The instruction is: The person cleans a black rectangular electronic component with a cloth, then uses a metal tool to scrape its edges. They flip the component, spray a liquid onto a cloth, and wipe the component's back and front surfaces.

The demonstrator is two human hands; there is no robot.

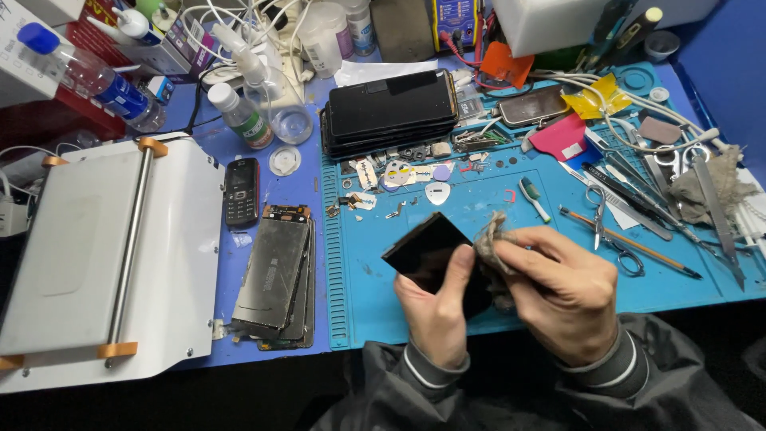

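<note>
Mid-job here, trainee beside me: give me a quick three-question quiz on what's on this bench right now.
1. True or false: the left hand holds the black panel above the blue mat.
2. What does the right hand press to the panel? A) scissors B) a grey cloth C) a toothbrush
3. Which lies nearer the white machine: the keypad phone or the stack of black screens?

Key
1. True.
2. B, the cloth; the scissors and toothbrush lie untouched on the mat.
3. The keypad phone, just right of the machine.
</note>
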